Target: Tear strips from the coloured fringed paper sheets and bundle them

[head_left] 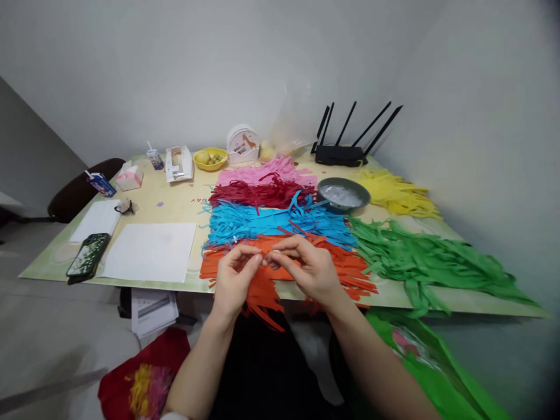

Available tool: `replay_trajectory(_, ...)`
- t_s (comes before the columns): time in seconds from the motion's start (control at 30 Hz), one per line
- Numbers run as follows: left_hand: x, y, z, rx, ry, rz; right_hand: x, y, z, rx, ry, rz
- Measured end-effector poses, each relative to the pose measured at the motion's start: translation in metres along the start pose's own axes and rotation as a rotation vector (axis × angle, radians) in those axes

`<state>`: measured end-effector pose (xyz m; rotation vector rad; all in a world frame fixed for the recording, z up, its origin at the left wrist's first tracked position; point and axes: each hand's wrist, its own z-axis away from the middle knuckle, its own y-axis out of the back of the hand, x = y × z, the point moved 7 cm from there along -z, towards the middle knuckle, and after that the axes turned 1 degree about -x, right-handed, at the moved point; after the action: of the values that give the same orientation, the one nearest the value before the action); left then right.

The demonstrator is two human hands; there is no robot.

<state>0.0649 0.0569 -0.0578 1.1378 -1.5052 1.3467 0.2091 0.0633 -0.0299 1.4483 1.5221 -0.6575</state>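
My left hand point(236, 277) and my right hand point(312, 271) are raised in front of me, fingertips pinched and nearly meeting. A small whitish bit point(275, 251) shows at my right fingertips; its kind is too small to tell. What my left fingers pinch is hidden. Behind and below the hands lies a pile of orange cut strips point(262, 291), some of them hanging over the table's front edge. Farther back are blue strips point(262, 220), dark red strips point(258, 192) and pink strips point(266, 174). A grey bowl point(343, 194) with whitish contents stands right of them.
Green strips point(420, 256) and yellow strips point(398, 192) lie on the right. On the left are white paper point(151, 252), a phone point(88, 255) and drink cartons point(101, 184). A black router point(341, 155) and a yellow fruit dish point(210, 166) stand at the back. A green bag point(433, 367) is below the table.
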Motion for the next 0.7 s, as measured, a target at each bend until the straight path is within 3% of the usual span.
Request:
replay_trajectory(0.17,0.007,0.0,0.005,-0.001,-0.037,-0.098,0.003,-0.006,0.003,0.015,-0.09,-0.165)
replay_trajectory(0.47,0.036,-0.007,0.019,0.033,-0.477,-0.602,0.014,-0.015,0.004,0.043,-0.257,-0.354)
replay_trajectory(0.7,0.037,-0.008,0.019,-0.034,-0.59,-0.786,0.02,-0.017,0.003,0.008,-0.295,-0.315)
